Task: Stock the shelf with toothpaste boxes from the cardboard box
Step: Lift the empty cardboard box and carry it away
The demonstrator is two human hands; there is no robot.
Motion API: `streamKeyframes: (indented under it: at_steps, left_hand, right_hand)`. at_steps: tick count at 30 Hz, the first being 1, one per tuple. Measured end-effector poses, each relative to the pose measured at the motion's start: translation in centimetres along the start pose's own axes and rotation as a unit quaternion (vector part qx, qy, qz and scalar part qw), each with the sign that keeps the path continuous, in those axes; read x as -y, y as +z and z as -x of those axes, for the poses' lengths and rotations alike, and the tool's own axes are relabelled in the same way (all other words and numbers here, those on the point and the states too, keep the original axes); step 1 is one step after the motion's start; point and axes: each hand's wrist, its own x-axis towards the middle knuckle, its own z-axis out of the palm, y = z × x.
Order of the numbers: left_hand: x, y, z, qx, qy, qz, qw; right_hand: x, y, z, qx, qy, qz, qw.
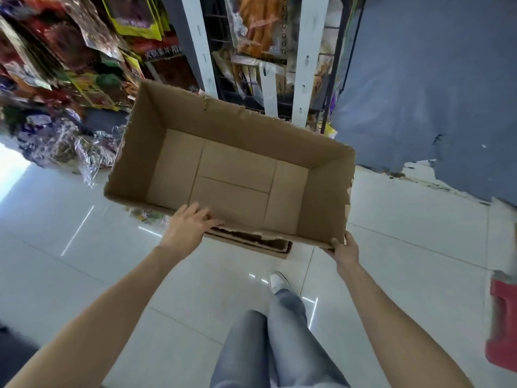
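Note:
An open brown cardboard box point(321, 197) is held up above the white tiled floor, and its inside is bare cardboard with no toothpaste boxes in sight. My left hand point(190, 222) grips the box's near rim toward the left, fingers curled over the torn edge. My right hand point(345, 247) holds the near right corner from below, thumb on the rim. A torn flap hangs under the near edge.
Shelves point(84, 65) packed with bagged snacks fill the upper left. White shelf uprights point(306, 57) with hanging packets stand behind the box. A grey-blue wall point(433, 93) is at right, a red object point(503, 323) at the right edge. My legs and one shoe point(278, 281) are below.

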Motion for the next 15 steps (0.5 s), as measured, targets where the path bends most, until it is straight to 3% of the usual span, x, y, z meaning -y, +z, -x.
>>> streamKeyframes:
  at_steps: [7,10,12,15]
  left_hand:
    - [5.0,7.5,-2.1,0.043,0.044,-0.011,0.998]
    - [4.8,9.6,-2.7,0.044,0.062,0.0,0.997]
    - [3.1,9.5,-3.8,0.061,0.092,0.036,0.993]
    - [1.0,9.3,-5.5,0.151,0.083,0.08,0.982]
  right_hand:
    - [-5.7,6.4,-5.7,0.025,0.086,-0.001,0.996]
    - [-6.8,7.8,-5.7,-0.036,0.082,0.025,0.996]
    - [-7.0,8.3,-5.2,-0.079,0.062,0.142,0.985]
    - [-7.2,8.8,-3.9,-0.092,-0.021,0.353,0.931]
